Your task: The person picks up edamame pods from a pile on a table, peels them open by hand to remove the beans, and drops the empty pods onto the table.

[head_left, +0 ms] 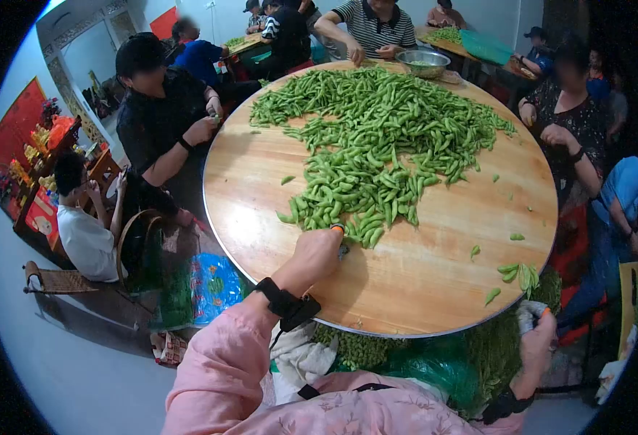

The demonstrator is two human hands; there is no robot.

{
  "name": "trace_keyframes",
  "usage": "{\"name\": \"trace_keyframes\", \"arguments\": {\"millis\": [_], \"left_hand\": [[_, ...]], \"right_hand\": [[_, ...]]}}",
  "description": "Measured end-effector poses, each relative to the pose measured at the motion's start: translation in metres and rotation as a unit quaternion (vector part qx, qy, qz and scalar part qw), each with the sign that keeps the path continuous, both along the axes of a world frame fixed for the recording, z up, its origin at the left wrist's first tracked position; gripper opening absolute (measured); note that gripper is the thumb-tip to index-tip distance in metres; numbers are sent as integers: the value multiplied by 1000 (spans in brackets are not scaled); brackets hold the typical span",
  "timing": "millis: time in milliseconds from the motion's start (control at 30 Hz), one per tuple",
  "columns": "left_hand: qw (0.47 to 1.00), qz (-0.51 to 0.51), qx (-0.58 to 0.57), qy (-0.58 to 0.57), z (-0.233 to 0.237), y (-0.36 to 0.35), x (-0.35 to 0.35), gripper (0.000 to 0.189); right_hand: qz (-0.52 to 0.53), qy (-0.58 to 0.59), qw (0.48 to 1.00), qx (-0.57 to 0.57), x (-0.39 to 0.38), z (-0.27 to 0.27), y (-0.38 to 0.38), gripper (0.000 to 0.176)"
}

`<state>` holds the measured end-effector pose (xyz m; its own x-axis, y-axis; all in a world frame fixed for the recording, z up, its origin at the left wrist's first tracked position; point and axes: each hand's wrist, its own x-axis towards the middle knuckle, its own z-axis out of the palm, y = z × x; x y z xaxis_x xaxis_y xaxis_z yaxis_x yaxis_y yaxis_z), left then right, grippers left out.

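Note:
A large heap of green soybean pods [377, 138] covers much of the round wooden table [261, 196]. My left hand [315, 255] reaches over the near edge of the table to the front of the heap, its fingers curled down beside the closest pods. An orange band shows at one of its fingers; the fingertips are mostly hidden. Just off the right front edge is my right hand [536, 342], closed, with a grey wrapping and an orange band on its digits. What it holds, if anything, cannot be made out. Several loose pods [520, 275] lie at the table edge above it.
Below the table edge are green plastic [435, 366] and piled greenery [359, 348]. A metal bowl [424, 64] stands at the far side. People sit around the table, one at left [152, 109], one at right [569, 123]. A blue bag [216, 288] lies at left.

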<state>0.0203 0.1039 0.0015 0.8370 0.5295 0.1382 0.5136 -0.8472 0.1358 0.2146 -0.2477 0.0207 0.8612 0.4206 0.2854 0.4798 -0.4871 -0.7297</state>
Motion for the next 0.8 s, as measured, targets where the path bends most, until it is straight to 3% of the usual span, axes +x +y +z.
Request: {"name": "trace_keyframes", "arguments": {"millis": [200, 267, 333, 367, 400, 433, 467, 500, 533, 600, 800], "left_hand": [[1000, -12, 18, -16, 2, -2, -10, 6], [1000, -3, 6, -11, 4, -8, -15, 7], [977, -4, -144, -156, 3, -20, -22, 8], [977, -6, -156, -148, 1, -28, -24, 8], [921, -19, -321, -221, -1, -34, -26, 8], [833, -30, -473, -286, -1, -39, -27, 9], [776, -25, -551, -307, 0, -49, -28, 15], [774, -24, -556, -303, 3, -60, -30, 15], [715, 3, -635, -292, 8, -71, -32, 15], [611, 50, -749, -251, 13, -84, -36, 9], [560, 13, -802, -206, 4, -94, -41, 10]], "right_hand": [[121, 94, 986, 59, -36, -9, 63, 11], [198, 187, 960, 69, -49, -6, 80, 14], [256, 233, 936, 65, -61, 1, 95, 16], [280, 246, 926, 62, -65, -2, 101, 17], [305, 257, 915, 61, -68, -6, 108, 18], [298, 263, 916, 58, -72, -7, 114, 18], [317, 309, 894, 75, -76, -7, 121, 20], [335, 352, 869, 94, -79, -7, 127, 21], [331, 355, 870, 91, -83, -8, 132, 21], [346, 469, 799, 150, -89, -10, 138, 21], [365, 555, 731, 156, -88, -9, 136, 18]]}}
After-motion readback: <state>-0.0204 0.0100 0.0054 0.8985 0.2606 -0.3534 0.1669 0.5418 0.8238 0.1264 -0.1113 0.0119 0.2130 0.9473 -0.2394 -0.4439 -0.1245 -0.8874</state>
